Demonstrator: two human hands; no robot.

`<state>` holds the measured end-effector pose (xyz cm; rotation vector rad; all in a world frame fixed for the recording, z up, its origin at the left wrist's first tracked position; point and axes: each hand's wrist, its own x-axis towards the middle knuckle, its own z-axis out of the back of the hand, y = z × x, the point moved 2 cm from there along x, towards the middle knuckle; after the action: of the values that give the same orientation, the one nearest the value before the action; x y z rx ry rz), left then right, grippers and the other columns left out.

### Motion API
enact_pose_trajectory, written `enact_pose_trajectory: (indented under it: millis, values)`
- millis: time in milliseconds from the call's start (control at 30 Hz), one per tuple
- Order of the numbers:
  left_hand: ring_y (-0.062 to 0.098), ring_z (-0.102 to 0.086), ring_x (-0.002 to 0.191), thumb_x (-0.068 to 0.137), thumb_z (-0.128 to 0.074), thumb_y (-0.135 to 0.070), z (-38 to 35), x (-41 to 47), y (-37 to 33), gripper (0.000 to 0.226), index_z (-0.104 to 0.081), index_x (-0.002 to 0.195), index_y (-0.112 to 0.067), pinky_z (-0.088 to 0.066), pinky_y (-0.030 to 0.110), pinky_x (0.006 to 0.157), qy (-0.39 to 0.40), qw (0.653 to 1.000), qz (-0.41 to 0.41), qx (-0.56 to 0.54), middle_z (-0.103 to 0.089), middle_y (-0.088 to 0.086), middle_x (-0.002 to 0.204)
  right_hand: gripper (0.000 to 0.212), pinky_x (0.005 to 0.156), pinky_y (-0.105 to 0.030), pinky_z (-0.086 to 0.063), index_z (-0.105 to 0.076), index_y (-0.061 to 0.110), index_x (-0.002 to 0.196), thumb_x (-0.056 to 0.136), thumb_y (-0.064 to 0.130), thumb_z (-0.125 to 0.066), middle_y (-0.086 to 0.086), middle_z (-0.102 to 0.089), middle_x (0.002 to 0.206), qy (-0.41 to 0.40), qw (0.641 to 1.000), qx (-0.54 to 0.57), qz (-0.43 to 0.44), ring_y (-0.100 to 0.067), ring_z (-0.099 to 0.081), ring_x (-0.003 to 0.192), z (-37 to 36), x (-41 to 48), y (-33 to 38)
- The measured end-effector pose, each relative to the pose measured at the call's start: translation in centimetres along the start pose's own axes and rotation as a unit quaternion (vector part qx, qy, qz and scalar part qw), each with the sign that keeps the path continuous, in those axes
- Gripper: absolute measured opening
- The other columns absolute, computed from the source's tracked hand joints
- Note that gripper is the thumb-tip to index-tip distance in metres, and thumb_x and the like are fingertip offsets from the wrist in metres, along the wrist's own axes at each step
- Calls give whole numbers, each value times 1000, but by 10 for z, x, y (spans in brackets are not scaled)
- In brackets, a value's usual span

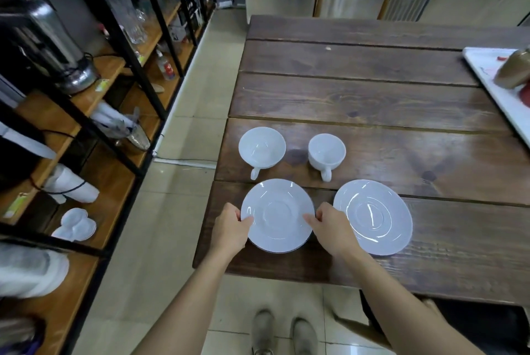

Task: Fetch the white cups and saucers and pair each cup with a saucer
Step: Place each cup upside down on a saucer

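A round white ceramic saucer (pixel 277 215) near the left front corner of the dark wooden plank table (pixel 372 96) is gripped at its rims, the left hand (pixel 229 230) and right hand (pixel 334 228) each pinched onto one side. A second white saucer (pixel 372 217) lies just beside it to the right. Behind them, near the left edge, a wide white cup (pixel 261 148) and a narrower white cup (pixel 327 154) are set upright on the bare wood, handles toward the front edge.

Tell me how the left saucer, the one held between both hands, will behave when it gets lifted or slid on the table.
The left saucer looks like glazed white ceramic, so probably rigid and breakable if dropped. Its glossy highlights suggest a slick surface; the left hand and right hand pinch only its opposite rims, so it could slip. Flat and shallow, it should slide across the wooden table without tipping.
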<state>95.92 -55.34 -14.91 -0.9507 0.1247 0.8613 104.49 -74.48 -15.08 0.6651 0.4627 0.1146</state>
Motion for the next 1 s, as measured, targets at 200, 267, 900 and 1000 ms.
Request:
enact_pose_trajectory:
  millis: [200,267,900,1000]
  values:
    - [23,-52,59,85,-59,-22,-3,6,4,20,-43,80,-10,-43,30,49,26,1000,-9,3,-61,12,82,34,51,-26,-31,-36,19,65,91,31,-55,4,-47,66,8,1000,-5,-26,-11,-41,59,-6,0,-6]
    - [23,-52,57,85,-59,-20,-3,7,5,21,-42,78,-11,-43,30,46,32,999,-14,2,-58,9,80,34,51,-26,-30,-36,19,66,91,31,-56,4,-46,67,12,999,1,-32,-12,-40,59,-7,-1,-8]
    - [9,-54,72,84,-64,-27,1,22,-127,24,-50,103,-22,-41,22,59,95,944,-302,95,-54,-10,84,24,62,-29,-48,-50,19,98,85,33,-65,4,-60,83,-43,997,64,20,-15,-57,73,82,38,1]
    - [10,-51,92,81,-69,-21,-26,40,-149,40,-46,113,-24,-45,25,71,104,930,-334,110,-51,-7,106,41,68,-32,-51,-45,23,113,81,31,-70,3,-59,87,-52,995,86,8,-19,-58,83,90,53,2]
